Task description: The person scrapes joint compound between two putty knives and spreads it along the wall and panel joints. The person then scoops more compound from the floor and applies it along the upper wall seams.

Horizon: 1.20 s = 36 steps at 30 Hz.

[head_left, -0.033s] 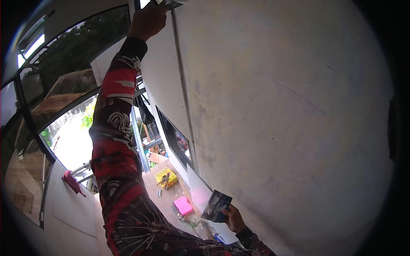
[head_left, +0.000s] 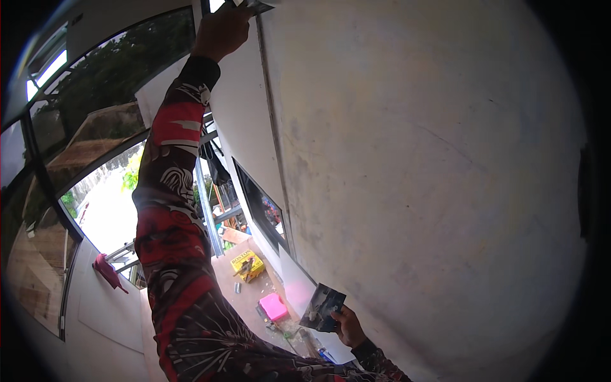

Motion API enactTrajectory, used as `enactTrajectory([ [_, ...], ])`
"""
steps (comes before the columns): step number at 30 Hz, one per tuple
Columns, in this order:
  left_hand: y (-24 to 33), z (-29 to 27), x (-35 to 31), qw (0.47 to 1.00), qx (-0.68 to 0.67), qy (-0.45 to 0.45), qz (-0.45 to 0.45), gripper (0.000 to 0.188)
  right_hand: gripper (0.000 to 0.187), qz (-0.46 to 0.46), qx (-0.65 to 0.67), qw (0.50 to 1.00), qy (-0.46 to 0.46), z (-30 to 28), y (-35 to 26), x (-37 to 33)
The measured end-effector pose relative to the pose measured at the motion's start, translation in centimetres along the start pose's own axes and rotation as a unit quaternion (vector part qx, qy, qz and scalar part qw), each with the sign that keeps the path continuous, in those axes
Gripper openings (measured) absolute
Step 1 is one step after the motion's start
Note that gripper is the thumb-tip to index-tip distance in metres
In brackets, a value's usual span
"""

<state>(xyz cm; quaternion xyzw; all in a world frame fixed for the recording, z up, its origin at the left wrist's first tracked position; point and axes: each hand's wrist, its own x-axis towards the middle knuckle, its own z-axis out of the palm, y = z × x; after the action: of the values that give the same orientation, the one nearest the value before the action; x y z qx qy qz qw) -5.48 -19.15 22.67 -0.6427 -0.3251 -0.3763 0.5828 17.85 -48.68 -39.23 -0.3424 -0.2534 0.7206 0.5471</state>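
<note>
My left hand (head_left: pixel 221 30) is raised high along the pale wall (head_left: pixel 420 159), at the top edge of the view. Its fingers are closed on a flat dark blade (head_left: pixel 259 7), which is partly cut off by the picture's edge and lies by the strip where two wall panels meet. Lower right, my right hand (head_left: pixel 349 326) grips a square dark plate (head_left: pixel 323 308) by one edge, thumb on its face. Pale grey smears mark the plate, which is held tilted in front of the wall's lower part.
Below lie a yellow box (head_left: pixel 247 265) with a tool on top, a small can (head_left: pixel 237 288) and a pink block (head_left: pixel 273 307). A dark-framed window (head_left: pixel 95 121) is on the left, with a red cloth (head_left: pixel 108 272) hanging below it. Metal framing (head_left: pixel 209 207) stands behind my left arm.
</note>
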Motion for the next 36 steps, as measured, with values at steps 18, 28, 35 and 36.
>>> enactTrajectory([
  [18, 3.3, -1.5, -10.3, 0.964, -0.231, 0.107, -0.081, 0.013, 0.027, 0.0, 0.003, 1.0, -0.01, 1.7, -0.5, -1.0],
  [28, 21.5, -16.4, -39.9, 0.575, -0.675, -0.134, -0.442, 0.025, 0.025, -0.175, -0.071, 0.982, 0.015, 6.5, -2.3, -2.5],
  [35, 25.8, -25.0, -46.0, 0.668, -0.585, -0.326, -0.323, 0.037, 0.027, -0.157, -0.022, 0.987, -0.002, 5.4, -1.5, -0.5],
  [36, 26.2, -25.3, -47.1, 0.666, -0.585, -0.33, -0.325, 0.037, 0.027, -0.153, -0.021, 0.988, 0.0, 4.9, -1.1, -0.1],
])
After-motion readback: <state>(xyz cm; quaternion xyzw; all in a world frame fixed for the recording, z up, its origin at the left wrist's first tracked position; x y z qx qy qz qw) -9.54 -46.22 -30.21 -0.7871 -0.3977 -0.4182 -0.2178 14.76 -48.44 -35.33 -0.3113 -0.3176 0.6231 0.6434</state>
